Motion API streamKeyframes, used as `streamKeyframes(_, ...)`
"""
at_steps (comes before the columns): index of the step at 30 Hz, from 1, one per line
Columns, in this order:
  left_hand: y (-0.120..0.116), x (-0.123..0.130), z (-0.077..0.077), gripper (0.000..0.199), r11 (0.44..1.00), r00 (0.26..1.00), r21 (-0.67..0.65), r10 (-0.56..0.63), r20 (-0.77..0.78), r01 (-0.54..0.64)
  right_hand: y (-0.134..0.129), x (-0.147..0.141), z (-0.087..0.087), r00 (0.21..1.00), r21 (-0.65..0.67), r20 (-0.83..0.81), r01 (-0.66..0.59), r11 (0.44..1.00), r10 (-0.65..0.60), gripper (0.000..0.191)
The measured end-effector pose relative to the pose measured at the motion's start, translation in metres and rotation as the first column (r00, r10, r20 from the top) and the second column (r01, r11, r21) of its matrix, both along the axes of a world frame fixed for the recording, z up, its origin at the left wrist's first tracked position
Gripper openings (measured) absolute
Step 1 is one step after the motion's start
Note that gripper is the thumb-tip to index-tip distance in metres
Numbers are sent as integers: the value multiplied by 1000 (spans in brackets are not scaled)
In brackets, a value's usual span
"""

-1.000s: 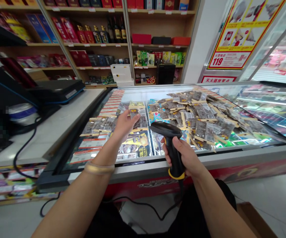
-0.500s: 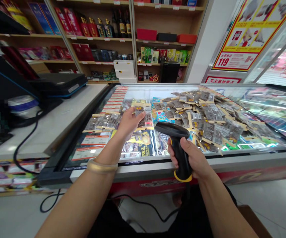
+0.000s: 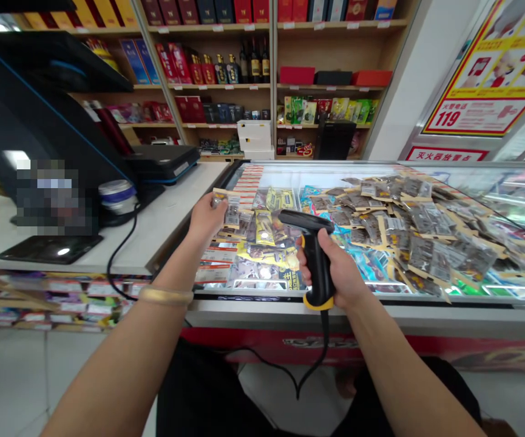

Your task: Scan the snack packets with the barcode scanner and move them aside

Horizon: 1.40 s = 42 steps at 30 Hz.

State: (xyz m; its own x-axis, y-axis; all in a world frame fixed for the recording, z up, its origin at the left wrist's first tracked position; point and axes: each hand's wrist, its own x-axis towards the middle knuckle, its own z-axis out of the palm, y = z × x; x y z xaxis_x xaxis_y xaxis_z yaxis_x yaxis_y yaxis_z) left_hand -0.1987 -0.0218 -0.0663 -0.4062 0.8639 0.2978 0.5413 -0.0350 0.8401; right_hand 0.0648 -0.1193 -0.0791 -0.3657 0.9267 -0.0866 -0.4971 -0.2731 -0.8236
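Observation:
My left hand (image 3: 208, 216) pinches a small clear snack packet (image 3: 231, 209) with a tan edge strip, above the left end of the glass-topped freezer. Under and beside it lie a few similar packets (image 3: 245, 224). My right hand (image 3: 335, 267) grips a black and yellow barcode scanner (image 3: 317, 267) by its handle, the head pointing left over the glass. A large heap of the same kind of packets (image 3: 426, 212) spreads across the right half of the freezer top. Through the glass, yellow ice-cream wrappers (image 3: 264, 229) show below the scanner head.
To the left, a white counter (image 3: 153, 218) carries a black scale (image 3: 166, 162), a black screen stand, a blue-and-white roll (image 3: 117, 195) and a dark tablet-like slab (image 3: 50, 249). The scanner's black cable (image 3: 323, 352) hangs before the freezer's front. Shelves of boxes and bottles stand behind.
My left hand has carried the packet left, from over the middle glass to the packets at the left end. The scanner is still in my right hand, and the view has turned left.

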Motion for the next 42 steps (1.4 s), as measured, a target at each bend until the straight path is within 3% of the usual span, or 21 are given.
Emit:
streamKeyframes(2, 0, -16, -3, 38, 988, 974, -127, 60, -219, -89, 2, -14, 0, 1000, -44, -1, 8, 999, -8, 52)
streamKeyframes(4, 0, -22, -7, 43, 951, 895, -241, 70, -441, -194, 3, -24, -2, 1000, -92, 8, 29, 995, -28, 52)
streamKeyframes(6, 1, -22, -8, 45, 918, 822, -307, 35, -568, -252, 4, -30, -6, 999, -123, 20, 32, 992, -30, 51)
streamKeyframes(11, -2, -18, -5, 43, 920, 829, -330, -11, -560, -211, 9, -30, -15, 1000, -107, -8, -14, 994, 13, 56)
streamKeyframes(14, -8, -12, 2, 46, 959, 860, -196, 78, -505, -203, 11, -26, -17, 1000, -75, -22, -12, 997, 10, 61)
streamKeyframes(17, -12, 1, 9, 43, 992, 876, -44, 85, -474, -120, 9, -12, -15, 998, -40, -50, 38, 999, -39, 59)
streamKeyframes(20, -12, 30, 15, 42, 999, 881, 41, 3, -473, 18, 1, 13, -8, 990, 6, -76, 120, 993, -119, 54)
streamKeyframes(24, -14, 97, 17, 43, 963, 904, 57, -224, -363, 262, -20, 59, 2, 943, 44, -112, 321, 946, -315, 59)
streamKeyframes(28, -29, 180, 16, 34, 841, 805, -65, -534, -258, 538, -47, 107, 3, 863, 57, -109, 500, 864, -493, 59)
streamKeyframes(30, -39, 217, 15, 31, 784, 742, -131, -618, -257, 607, -59, 130, 0, 824, 55, -101, 565, 823, -558, 58)
streamKeyframes(35, -57, 279, 17, 34, 722, 638, -296, -692, -339, 626, -77, 174, -14, 741, 72, -78, 672, 737, -667, 57)
streamKeyframes(42, -70, 314, 16, 54, 817, 607, -374, -577, -547, 440, -77, 191, -29, 718, 56, -64, 696, 716, -693, 59)
